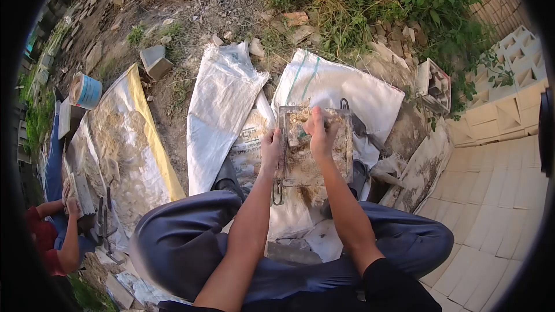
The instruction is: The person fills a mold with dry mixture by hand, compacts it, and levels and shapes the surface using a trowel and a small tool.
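Left hand [270, 147] is at the left edge of a square frame [315, 174], with the fingers closed upon this edge. Right hand [321, 136] is over the upper middle of the frame, inside its rim, with the fingers bent; whether it pinches something, one cannot tell. The square frame lies in front of the person, between the two knees and a little beyond them, and pale, crumbly material covers much of its face. One metal loop [344, 103] stands out past its far edge, near the right corner, and another loop [278, 192] hangs past the near edge, at the left corner. On the left, the left knee [185, 237] limits the room on the near side; on the right, the right knee [404, 237] does the same. Beyond the far edge, the room above a flat white sack [341, 84] is open, and a second white sack [222, 81] spreads to the left. Between this second sack and a yellow-edged sheet [153, 138] runs a strip of soil [173, 115]. Pale tiles [485, 196] border the right side, well apart from the frame. Another person [49, 219] works at far left, with hands on a grey block [84, 196], well apart from the person's own hands.
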Action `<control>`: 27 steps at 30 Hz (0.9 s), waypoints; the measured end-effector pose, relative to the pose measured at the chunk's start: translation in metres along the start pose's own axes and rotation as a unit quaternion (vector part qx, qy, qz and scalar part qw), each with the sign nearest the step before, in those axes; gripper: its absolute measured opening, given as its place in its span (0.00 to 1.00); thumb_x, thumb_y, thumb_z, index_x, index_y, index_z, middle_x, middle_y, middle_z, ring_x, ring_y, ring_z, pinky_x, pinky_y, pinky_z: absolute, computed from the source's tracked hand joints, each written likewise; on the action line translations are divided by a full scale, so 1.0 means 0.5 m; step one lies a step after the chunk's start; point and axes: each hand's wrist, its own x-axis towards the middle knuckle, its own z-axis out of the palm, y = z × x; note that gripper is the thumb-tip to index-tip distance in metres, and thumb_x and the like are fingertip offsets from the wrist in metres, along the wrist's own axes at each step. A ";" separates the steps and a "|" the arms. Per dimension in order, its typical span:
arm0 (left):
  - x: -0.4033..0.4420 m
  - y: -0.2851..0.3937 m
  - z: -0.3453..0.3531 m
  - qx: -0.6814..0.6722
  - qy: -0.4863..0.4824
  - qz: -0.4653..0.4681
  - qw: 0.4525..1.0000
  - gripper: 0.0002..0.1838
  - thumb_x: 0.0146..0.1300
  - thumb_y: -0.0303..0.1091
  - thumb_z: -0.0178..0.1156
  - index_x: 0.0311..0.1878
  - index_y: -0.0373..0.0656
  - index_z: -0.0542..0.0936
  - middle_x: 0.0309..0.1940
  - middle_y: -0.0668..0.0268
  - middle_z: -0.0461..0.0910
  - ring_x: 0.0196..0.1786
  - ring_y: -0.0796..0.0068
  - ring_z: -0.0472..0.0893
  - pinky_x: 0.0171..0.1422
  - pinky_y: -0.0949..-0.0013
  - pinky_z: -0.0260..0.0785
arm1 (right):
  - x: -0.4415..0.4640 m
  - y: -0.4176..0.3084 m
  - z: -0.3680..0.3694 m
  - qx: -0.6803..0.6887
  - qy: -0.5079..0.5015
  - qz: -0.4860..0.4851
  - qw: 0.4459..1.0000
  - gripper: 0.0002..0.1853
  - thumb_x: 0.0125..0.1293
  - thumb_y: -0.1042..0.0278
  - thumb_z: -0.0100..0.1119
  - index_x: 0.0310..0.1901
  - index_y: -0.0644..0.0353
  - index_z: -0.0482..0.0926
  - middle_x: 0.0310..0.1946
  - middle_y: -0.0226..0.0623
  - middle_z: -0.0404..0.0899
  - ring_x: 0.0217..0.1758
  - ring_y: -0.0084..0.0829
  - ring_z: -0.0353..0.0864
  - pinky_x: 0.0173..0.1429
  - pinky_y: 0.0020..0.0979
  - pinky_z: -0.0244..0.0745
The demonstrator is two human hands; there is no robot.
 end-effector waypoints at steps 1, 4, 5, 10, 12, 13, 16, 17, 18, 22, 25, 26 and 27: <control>-0.002 -0.001 0.006 0.021 0.025 0.032 0.999 0.17 0.73 0.42 0.52 0.32 0.39 0.75 0.21 0.77 0.64 0.27 0.85 0.59 0.31 0.74 0.53 | 0.000 0.006 0.001 0.071 0.082 0.033 0.994 0.25 0.73 0.63 0.51 0.16 0.56 0.59 0.10 0.25 0.58 0.10 0.20 0.53 0.18 0.30 0.50; -0.022 0.011 0.022 0.074 0.068 0.061 0.993 0.18 0.73 0.41 0.51 0.31 0.36 0.72 0.20 0.72 0.63 0.26 0.82 0.59 0.30 0.70 0.54 | -0.001 -0.062 0.049 0.051 0.151 0.011 0.987 0.25 0.73 0.64 0.52 0.16 0.54 0.57 0.10 0.26 0.58 0.10 0.20 0.53 0.17 0.30 0.47; -0.027 0.019 0.028 0.103 0.088 0.062 0.989 0.18 0.74 0.41 0.50 0.32 0.34 0.72 0.20 0.70 0.63 0.26 0.80 0.60 0.30 0.69 0.55 | 0.003 -0.079 0.062 0.001 0.198 -0.011 0.980 0.25 0.73 0.65 0.52 0.16 0.54 0.56 0.10 0.26 0.58 0.10 0.20 0.53 0.16 0.29 0.46; -0.052 0.033 0.040 0.120 0.110 0.098 0.982 0.18 0.74 0.41 0.49 0.33 0.35 0.72 0.21 0.67 0.64 0.27 0.78 0.62 0.32 0.67 0.57 | -0.013 0.020 0.035 0.028 0.183 -0.044 0.982 0.23 0.72 0.66 0.51 0.19 0.56 0.58 0.10 0.26 0.59 0.10 0.19 0.55 0.16 0.28 0.47; -0.035 0.054 0.047 0.103 0.105 0.096 0.984 0.18 0.74 0.41 0.49 0.33 0.35 0.72 0.21 0.67 0.64 0.27 0.77 0.62 0.32 0.66 0.57 | 0.018 0.046 0.047 0.006 0.206 0.007 0.978 0.21 0.73 0.65 0.51 0.21 0.56 0.60 0.11 0.25 0.59 0.11 0.18 0.56 0.15 0.27 0.49; -0.046 0.050 0.043 0.121 0.104 0.089 0.983 0.18 0.74 0.41 0.48 0.32 0.35 0.71 0.21 0.67 0.64 0.27 0.77 0.62 0.32 0.66 0.57 | 0.024 0.023 0.051 0.005 0.214 0.012 0.977 0.21 0.73 0.65 0.51 0.21 0.56 0.60 0.11 0.25 0.59 0.11 0.18 0.56 0.15 0.27 0.49; -0.045 0.047 0.046 0.130 0.102 0.079 0.983 0.19 0.74 0.41 0.48 0.31 0.36 0.70 0.21 0.69 0.62 0.28 0.78 0.60 0.32 0.67 0.56 | 0.059 -0.095 0.060 0.078 0.163 0.028 0.983 0.15 0.73 0.64 0.51 0.28 0.63 0.69 0.15 0.25 0.68 0.13 0.16 0.64 0.16 0.25 0.55; -0.045 0.049 0.043 0.125 0.098 0.078 0.984 0.20 0.75 0.42 0.48 0.29 0.37 0.68 0.21 0.71 0.60 0.28 0.80 0.59 0.32 0.68 0.55 | 0.060 -0.057 0.054 0.078 0.166 0.034 0.982 0.15 0.73 0.64 0.51 0.28 0.63 0.69 0.15 0.25 0.68 0.13 0.16 0.64 0.16 0.25 0.55; -0.044 0.043 0.037 0.129 0.098 0.074 0.984 0.20 0.75 0.42 0.48 0.29 0.37 0.68 0.21 0.71 0.60 0.28 0.80 0.59 0.32 0.68 0.55 | 0.059 0.007 0.046 -0.009 0.158 -0.039 0.987 0.15 0.73 0.64 0.51 0.28 0.63 0.69 0.15 0.24 0.68 0.14 0.16 0.64 0.16 0.26 0.55; -0.044 0.056 0.045 0.141 0.107 0.083 0.981 0.20 0.75 0.42 0.48 0.28 0.37 0.67 0.20 0.71 0.59 0.26 0.80 0.58 0.30 0.68 0.53 | 0.099 0.111 0.041 0.023 0.207 -0.054 0.977 0.20 0.72 0.64 0.52 0.20 0.60 0.68 0.12 0.24 0.66 0.12 0.16 0.62 0.15 0.27 0.53; -0.037 0.048 0.047 0.144 0.104 0.091 0.980 0.21 0.75 0.42 0.48 0.28 0.37 0.67 0.19 0.70 0.58 0.26 0.80 0.58 0.30 0.68 0.53 | 0.099 -0.010 0.049 0.049 0.176 -0.041 0.982 0.22 0.72 0.65 0.52 0.17 0.58 0.66 0.11 0.25 0.65 0.10 0.17 0.61 0.15 0.27 0.53; -0.042 0.038 0.041 0.140 0.102 0.092 0.980 0.21 0.75 0.42 0.48 0.28 0.37 0.67 0.19 0.70 0.59 0.26 0.80 0.58 0.30 0.68 0.53 | 0.087 -0.043 0.057 0.099 0.152 -0.038 0.983 0.23 0.72 0.65 0.53 0.16 0.57 0.65 0.10 0.25 0.65 0.10 0.17 0.61 0.15 0.28 0.53; -0.045 0.033 0.039 0.144 0.103 0.084 0.981 0.21 0.75 0.42 0.48 0.28 0.37 0.67 0.19 0.70 0.59 0.26 0.80 0.58 0.30 0.68 0.53 | 0.081 -0.019 0.056 0.096 0.157 -0.029 0.983 0.23 0.72 0.65 0.53 0.16 0.57 0.65 0.10 0.25 0.65 0.10 0.17 0.61 0.15 0.28 0.53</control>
